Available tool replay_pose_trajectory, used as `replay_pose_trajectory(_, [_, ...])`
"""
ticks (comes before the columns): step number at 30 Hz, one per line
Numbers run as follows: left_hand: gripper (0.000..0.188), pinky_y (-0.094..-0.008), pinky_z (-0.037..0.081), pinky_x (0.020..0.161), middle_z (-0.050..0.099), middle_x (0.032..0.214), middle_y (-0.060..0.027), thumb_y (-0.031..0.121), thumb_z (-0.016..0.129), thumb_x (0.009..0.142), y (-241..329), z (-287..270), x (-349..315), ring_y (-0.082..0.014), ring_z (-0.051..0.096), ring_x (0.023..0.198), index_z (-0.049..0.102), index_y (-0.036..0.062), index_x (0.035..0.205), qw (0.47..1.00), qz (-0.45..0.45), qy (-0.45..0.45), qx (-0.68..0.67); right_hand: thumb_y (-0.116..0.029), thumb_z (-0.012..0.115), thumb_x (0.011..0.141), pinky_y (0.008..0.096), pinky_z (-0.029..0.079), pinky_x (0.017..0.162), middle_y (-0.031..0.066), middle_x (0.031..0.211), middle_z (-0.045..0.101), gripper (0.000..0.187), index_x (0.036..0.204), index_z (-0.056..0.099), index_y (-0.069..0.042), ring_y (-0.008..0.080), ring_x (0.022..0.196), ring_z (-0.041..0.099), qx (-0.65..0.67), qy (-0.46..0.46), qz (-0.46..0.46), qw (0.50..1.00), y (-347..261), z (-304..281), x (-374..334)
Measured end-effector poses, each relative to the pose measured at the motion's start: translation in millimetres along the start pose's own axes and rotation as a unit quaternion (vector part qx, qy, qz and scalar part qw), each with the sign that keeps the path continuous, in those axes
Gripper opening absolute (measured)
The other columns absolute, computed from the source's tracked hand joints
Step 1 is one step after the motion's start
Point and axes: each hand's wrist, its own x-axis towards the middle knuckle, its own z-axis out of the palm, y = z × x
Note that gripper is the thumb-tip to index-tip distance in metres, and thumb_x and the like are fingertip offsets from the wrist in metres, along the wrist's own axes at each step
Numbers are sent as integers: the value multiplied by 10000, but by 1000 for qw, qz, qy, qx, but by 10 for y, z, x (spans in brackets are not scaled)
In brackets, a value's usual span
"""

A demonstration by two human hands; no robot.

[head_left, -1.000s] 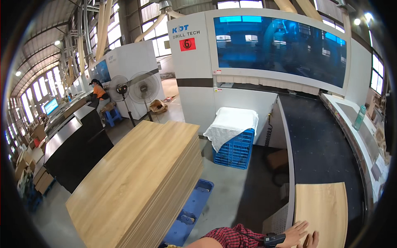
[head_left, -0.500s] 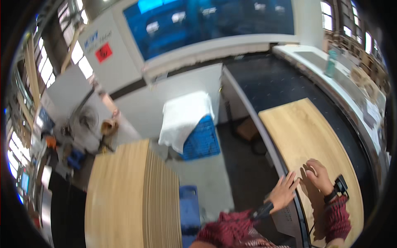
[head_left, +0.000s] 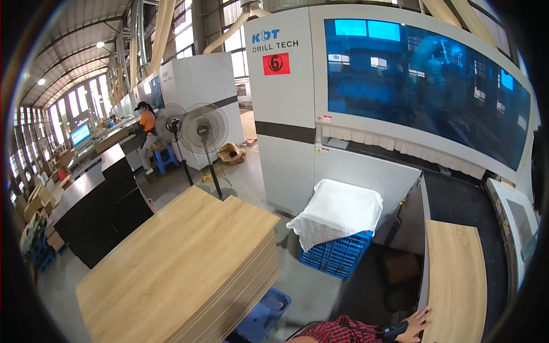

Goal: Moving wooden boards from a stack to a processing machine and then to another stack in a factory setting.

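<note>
At the lower right, my left hand (head_left: 416,326) is spread with its fingers apart and rests at the near left edge of a wood-grain board (head_left: 456,274). It holds nothing, and a black device is strapped at its wrist. The board lies flat on the black bed (head_left: 462,207) of a large machine. My right hand is out of view. To my left stands a tall stack of similar wood-grain boards (head_left: 177,268), with one top piece set off from its neighbour at the far edge.
A blue plastic crate (head_left: 337,255) under a white cloth (head_left: 340,208) stands between the stack and the machine (head_left: 286,114). A blue stool-like plastic piece (head_left: 264,314) is beside the stack. Two standing fans (head_left: 203,128) and a person in orange (head_left: 147,123) are farther back.
The view has swung left and up, so the stack and fans show more fully. My right hand has left the picture; my left hand stays by the board's edge.
</note>
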Motion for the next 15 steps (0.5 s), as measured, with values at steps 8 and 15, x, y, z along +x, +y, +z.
replay_pose_trajectory(8, [687, -483, 187, 1030, 99, 1389, -264, 248, 645, 655, -779, -524, 675, -419, 65, 1298, 376, 19, 1244, 995, -66, -32, 71, -110, 497, 847, 374, 290, 992, 231, 1273, 359, 359, 1170, 448, 41, 363, 1194, 333, 20, -19, -75, 997, -9, -58, 1025])
replay_pose_trajectory(15, [608, -489, 181, 1027, 25, 1409, -239, 259, 577, 737, -1124, -760, 1176, -405, 5, 1306, 372, 54, 1272, 991, -98, -64, 68, -117, 503, 836, 391, 248, 1015, 211, 1295, 358, 340, 1150, 472, 11, 352, 1208, 325, 55, -46, -92, 993, 213, -76, 1414])
